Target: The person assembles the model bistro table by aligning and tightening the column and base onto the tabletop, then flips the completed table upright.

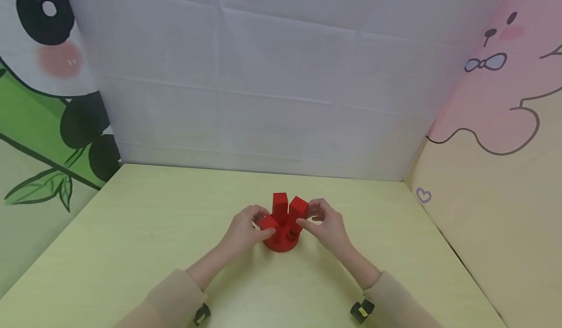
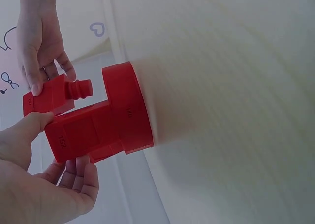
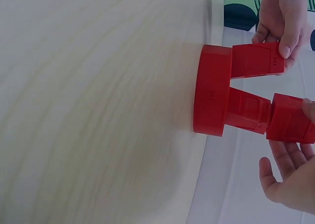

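A round red base stands on the table, with an open round socket in its top. My left hand pinches a red block that stands on the base; its thumb and fingers lie on opposite sides. Another red block rises from the back of the base, untouched by either hand. Between thumb and fingers, my right hand holds a third red block, tilted. From that block's end sticks a ridged peg, apart from the base in the left wrist view.
The pale wood-look table stretches around the base. A white cloth wall closes the back, with cartoon-printed panels on the left and right. Dark wrist devices show near both sleeves.
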`<state>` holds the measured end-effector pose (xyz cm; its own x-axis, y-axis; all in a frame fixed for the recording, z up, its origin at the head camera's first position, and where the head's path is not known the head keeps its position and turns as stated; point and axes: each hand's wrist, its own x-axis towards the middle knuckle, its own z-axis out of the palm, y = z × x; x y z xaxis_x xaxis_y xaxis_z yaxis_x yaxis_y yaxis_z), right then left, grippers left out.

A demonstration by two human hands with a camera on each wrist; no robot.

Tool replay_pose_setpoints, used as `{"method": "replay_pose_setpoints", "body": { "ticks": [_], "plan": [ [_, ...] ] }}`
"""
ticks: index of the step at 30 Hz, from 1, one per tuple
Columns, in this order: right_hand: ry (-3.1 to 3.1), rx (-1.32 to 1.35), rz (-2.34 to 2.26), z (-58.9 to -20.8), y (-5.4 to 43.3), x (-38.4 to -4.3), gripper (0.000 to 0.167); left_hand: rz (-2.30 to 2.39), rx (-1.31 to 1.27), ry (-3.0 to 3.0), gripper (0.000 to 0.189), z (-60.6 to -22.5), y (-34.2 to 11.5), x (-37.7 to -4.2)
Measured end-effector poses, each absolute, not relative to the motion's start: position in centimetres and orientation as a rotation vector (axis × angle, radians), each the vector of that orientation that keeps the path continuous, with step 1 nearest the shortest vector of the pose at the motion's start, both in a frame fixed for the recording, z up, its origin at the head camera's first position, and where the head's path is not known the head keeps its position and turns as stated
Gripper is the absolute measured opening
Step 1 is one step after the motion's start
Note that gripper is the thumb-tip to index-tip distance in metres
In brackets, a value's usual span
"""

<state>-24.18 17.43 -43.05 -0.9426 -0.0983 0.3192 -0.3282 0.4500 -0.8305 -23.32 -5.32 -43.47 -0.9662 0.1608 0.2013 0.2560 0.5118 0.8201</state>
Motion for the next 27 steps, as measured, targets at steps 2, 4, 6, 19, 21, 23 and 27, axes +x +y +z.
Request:
{"method": "replay_pose_setpoints", "body": {
  "ticks": [2,4,6,19,21,23,27],
  "plan": [
    [-2.496,0.386,1.471,-43.2,17.3,-24.2,0.036,-1.453,-0.369,-2.647,0.035,-43.4,-5.5,-23.5],
    [-2.514,0.401,1.445,-43.4,17.1,-24.3,0.036,-1.450,-0.382,-2.650,0.035,-43.3,-5.7,-23.7],
    [-2.529,0.417,1.417,-43.5,16.9,-24.4,0.036,-1.445,-0.397,-2.653,0.036,-43.2,-5.9,-24.0],
    [-2.595,0.410,1.351,-44.6,16.1,-24.9,0.038,-1.443,-0.593,-2.637,0.031,-43.9,-7.3,-26.5],
    [-2.590,0.415,1.347,-44.7,16.0,-25.0,0.037,-1.438,-0.627,-2.637,0.032,-44.1,-7.6,-26.9],
    [-2.584,0.427,1.344,-44.9,15.9,-25.1,0.037,-1.434,-0.661,-2.635,0.032,-44.2,-7.8,-27.3],
    [-2.584,0.448,1.337,-45.3,15.6,-25.4,0.037,-1.420,-0.699,-2.640,0.033,-44.2,-8.0,-27.5]
  ]
}}
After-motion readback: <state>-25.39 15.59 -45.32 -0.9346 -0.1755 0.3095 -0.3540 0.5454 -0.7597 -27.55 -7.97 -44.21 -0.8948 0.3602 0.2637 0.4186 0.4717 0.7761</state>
